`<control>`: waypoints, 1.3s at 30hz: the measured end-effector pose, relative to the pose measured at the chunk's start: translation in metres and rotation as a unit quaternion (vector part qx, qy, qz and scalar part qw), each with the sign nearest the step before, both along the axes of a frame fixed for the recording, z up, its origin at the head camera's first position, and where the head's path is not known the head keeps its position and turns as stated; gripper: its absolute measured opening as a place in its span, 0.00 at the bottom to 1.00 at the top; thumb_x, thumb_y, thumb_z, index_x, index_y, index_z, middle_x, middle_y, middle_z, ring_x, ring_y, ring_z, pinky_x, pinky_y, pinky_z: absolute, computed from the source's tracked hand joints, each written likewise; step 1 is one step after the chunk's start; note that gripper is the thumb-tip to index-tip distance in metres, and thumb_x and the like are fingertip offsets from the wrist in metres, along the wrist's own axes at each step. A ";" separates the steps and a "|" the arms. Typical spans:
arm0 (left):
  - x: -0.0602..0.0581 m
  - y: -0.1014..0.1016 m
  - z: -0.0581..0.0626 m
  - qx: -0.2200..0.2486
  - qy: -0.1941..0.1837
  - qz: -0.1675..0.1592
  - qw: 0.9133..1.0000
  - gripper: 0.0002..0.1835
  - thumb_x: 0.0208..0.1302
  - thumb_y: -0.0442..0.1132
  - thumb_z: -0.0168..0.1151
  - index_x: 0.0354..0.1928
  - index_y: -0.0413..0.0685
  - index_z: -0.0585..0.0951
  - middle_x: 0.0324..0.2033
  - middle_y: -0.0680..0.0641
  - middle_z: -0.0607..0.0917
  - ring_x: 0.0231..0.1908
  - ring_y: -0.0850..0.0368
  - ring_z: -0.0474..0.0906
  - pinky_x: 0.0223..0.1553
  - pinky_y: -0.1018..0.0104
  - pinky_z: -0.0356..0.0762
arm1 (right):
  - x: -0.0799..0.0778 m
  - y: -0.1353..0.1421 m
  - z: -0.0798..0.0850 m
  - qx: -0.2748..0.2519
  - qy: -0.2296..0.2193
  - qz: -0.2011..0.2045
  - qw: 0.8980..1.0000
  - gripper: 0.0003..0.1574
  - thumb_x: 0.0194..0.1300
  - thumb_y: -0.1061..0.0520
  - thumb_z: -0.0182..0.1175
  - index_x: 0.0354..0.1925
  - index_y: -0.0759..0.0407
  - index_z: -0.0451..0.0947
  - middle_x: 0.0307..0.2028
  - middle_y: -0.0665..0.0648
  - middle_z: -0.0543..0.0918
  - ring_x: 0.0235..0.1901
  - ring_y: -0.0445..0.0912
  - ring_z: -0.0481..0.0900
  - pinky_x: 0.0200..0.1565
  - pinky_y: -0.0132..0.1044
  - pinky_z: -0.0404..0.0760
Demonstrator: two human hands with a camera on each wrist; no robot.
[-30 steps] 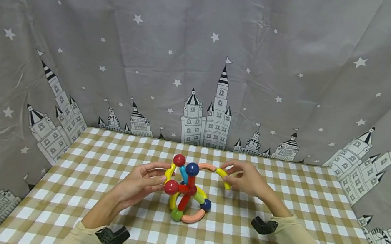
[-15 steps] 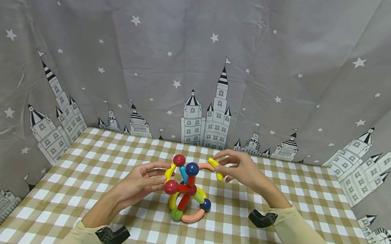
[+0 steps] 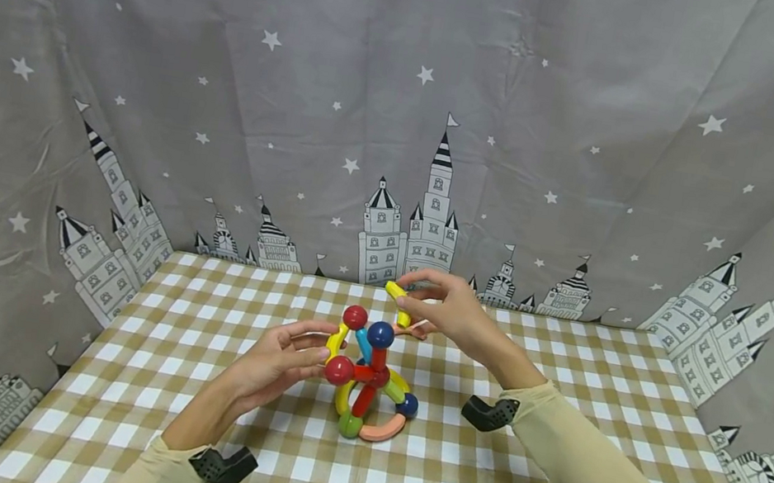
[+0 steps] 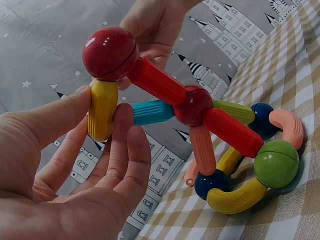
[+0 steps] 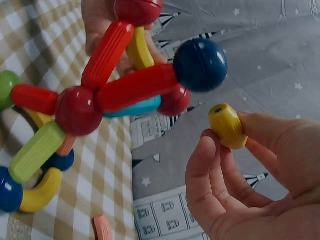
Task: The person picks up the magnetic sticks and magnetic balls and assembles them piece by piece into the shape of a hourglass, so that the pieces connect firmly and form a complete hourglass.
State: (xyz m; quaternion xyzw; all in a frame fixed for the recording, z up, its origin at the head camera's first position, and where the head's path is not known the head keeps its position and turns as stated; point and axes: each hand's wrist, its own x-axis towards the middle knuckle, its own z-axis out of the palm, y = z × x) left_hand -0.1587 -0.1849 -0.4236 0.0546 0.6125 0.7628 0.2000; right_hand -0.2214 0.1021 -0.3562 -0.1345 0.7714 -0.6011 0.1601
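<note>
A magnetic stick-and-ball structure stands on the checked cloth, with a ring-shaped base and several coloured arms. My left hand pinches a yellow curved magnetic stick of that structure between thumb and fingers. This stick runs between two red balls, one of them a large red ball. Raised behind the structure, my right hand pinches a loose yellow curved magnetic stick. Its hollow end faces the camera in the right wrist view, with a gap to the navy ball atop a red stick.
A pink curved stick lies on the checked tablecloth behind the structure, partly covered by my right hand in the head view. A grey curtain printed with castles and stars hangs past the table's far edge.
My right hand has lifted the yellow curved stick away from the pink one and carried it left and upward toward the structure's top. The left hand and the structure stay in place.
</note>
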 end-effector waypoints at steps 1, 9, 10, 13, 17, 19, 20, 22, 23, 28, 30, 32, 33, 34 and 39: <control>0.000 0.000 0.000 0.000 -0.001 0.000 1.000 0.24 0.72 0.34 0.64 0.67 0.35 0.73 0.63 0.31 0.74 0.56 0.48 0.80 0.57 0.56 0.80 | 0.000 -0.002 0.001 -0.002 0.003 -0.001 1.000 0.20 0.68 0.56 0.70 0.57 0.52 0.82 0.51 0.62 0.84 0.41 0.54 0.86 0.42 0.52 0.87; -0.001 0.000 0.000 0.003 -0.005 0.000 1.000 0.23 0.72 0.34 0.64 0.66 0.36 0.74 0.64 0.30 0.73 0.56 0.47 0.80 0.57 0.55 0.80 | 0.001 -0.014 0.004 -0.008 0.000 0.002 1.000 0.20 0.68 0.56 0.70 0.57 0.54 0.82 0.49 0.62 0.85 0.40 0.53 0.87 0.43 0.53 0.87; -0.001 0.000 0.000 0.003 -0.005 0.000 1.000 0.23 0.72 0.34 0.64 0.66 0.36 0.74 0.64 0.30 0.73 0.56 0.47 0.80 0.57 0.55 0.80 | 0.001 -0.014 0.005 -0.009 -0.002 0.003 1.000 0.20 0.68 0.56 0.70 0.57 0.54 0.82 0.49 0.62 0.85 0.40 0.53 0.87 0.43 0.55 0.86; -0.001 0.001 0.000 0.002 -0.005 0.001 1.000 0.23 0.72 0.34 0.64 0.66 0.36 0.75 0.64 0.32 0.74 0.56 0.47 0.79 0.57 0.55 0.80 | 0.002 -0.016 0.006 -0.006 -0.008 0.004 1.000 0.19 0.68 0.57 0.70 0.57 0.55 0.82 0.48 0.62 0.85 0.38 0.53 0.87 0.45 0.58 0.85; -0.001 0.000 0.000 0.001 -0.003 0.001 1.000 0.24 0.72 0.34 0.64 0.66 0.35 0.74 0.63 0.34 0.74 0.56 0.46 0.79 0.57 0.55 0.80 | 0.001 -0.016 0.008 0.011 -0.015 0.006 1.000 0.19 0.69 0.56 0.69 0.57 0.54 0.82 0.46 0.62 0.86 0.35 0.52 0.86 0.42 0.54 0.87; -0.001 0.000 0.000 -0.001 -0.003 0.003 1.000 0.25 0.71 0.34 0.65 0.67 0.35 0.73 0.63 0.34 0.74 0.56 0.46 0.78 0.57 0.55 0.80 | 0.000 -0.016 0.009 0.018 -0.022 0.009 1.000 0.19 0.69 0.55 0.69 0.57 0.54 0.81 0.44 0.62 0.86 0.34 0.52 0.87 0.37 0.48 0.87; -0.001 0.000 0.000 0.000 -0.004 0.003 1.000 0.25 0.71 0.34 0.65 0.67 0.35 0.73 0.63 0.35 0.74 0.56 0.46 0.78 0.57 0.55 0.80 | 0.000 -0.016 0.010 0.021 -0.025 0.011 0.999 0.19 0.69 0.56 0.69 0.57 0.54 0.82 0.44 0.62 0.86 0.34 0.52 0.87 0.35 0.46 0.87; -0.001 0.000 0.001 -0.002 -0.005 0.005 1.000 0.24 0.71 0.34 0.65 0.67 0.36 0.74 0.62 0.36 0.75 0.56 0.46 0.78 0.57 0.55 0.80 | 0.000 -0.016 0.011 0.025 -0.030 0.019 0.999 0.19 0.70 0.55 0.68 0.57 0.54 0.82 0.43 0.62 0.86 0.33 0.53 0.87 0.33 0.42 0.86; -0.001 0.000 0.000 -0.003 -0.007 0.006 1.000 0.24 0.71 0.34 0.65 0.66 0.37 0.74 0.62 0.37 0.75 0.56 0.46 0.78 0.57 0.55 0.80 | 0.000 -0.016 0.012 0.027 -0.031 0.024 0.999 0.18 0.70 0.55 0.68 0.57 0.55 0.82 0.42 0.62 0.86 0.33 0.53 0.88 0.32 0.41 0.86; -0.001 0.001 0.001 -0.002 -0.010 0.010 1.000 0.24 0.71 0.34 0.65 0.66 0.37 0.74 0.61 0.38 0.76 0.56 0.46 0.78 0.56 0.55 0.80 | -0.003 -0.016 0.013 0.039 -0.042 0.045 0.997 0.16 0.70 0.54 0.68 0.54 0.54 0.83 0.40 0.62 0.85 0.33 0.52 0.87 0.34 0.42 0.86; -0.001 0.001 0.001 -0.001 -0.009 0.008 1.000 0.25 0.71 0.34 0.65 0.67 0.36 0.73 0.62 0.37 0.76 0.56 0.46 0.78 0.57 0.55 0.80 | -0.004 -0.015 0.013 0.042 -0.048 0.051 0.997 0.15 0.70 0.55 0.68 0.53 0.55 0.84 0.39 0.62 0.84 0.32 0.51 0.86 0.34 0.42 0.86; -0.001 0.001 0.002 -0.001 -0.007 0.006 1.000 0.26 0.72 0.34 0.65 0.68 0.35 0.72 0.62 0.37 0.75 0.56 0.46 0.78 0.57 0.56 0.80 | -0.005 -0.015 0.012 0.042 -0.055 0.057 0.996 0.15 0.69 0.56 0.68 0.53 0.56 0.84 0.38 0.61 0.83 0.31 0.50 0.85 0.34 0.41 0.86; -0.001 0.001 0.002 -0.002 -0.007 0.005 1.000 0.26 0.72 0.34 0.65 0.68 0.34 0.72 0.62 0.36 0.75 0.56 0.46 0.78 0.57 0.56 0.80 | -0.006 -0.015 0.012 0.042 -0.058 0.060 0.996 0.15 0.69 0.56 0.68 0.53 0.56 0.84 0.37 0.61 0.83 0.30 0.49 0.84 0.33 0.41 0.86; -0.001 0.002 0.002 -0.003 -0.007 0.006 1.000 0.26 0.72 0.34 0.65 0.68 0.34 0.72 0.63 0.36 0.75 0.57 0.46 0.78 0.57 0.56 0.80 | -0.007 -0.015 0.011 0.042 -0.062 0.063 0.995 0.15 0.69 0.56 0.68 0.53 0.56 0.84 0.37 0.61 0.84 0.30 0.49 0.84 0.33 0.40 0.86; -0.001 0.002 0.002 -0.003 -0.007 0.009 1.000 0.26 0.72 0.34 0.64 0.68 0.33 0.72 0.63 0.37 0.75 0.57 0.47 0.78 0.57 0.57 0.80 | -0.010 -0.013 0.008 0.037 -0.081 0.072 0.993 0.16 0.69 0.56 0.68 0.54 0.57 0.84 0.38 0.61 0.84 0.28 0.48 0.81 0.33 0.39 0.86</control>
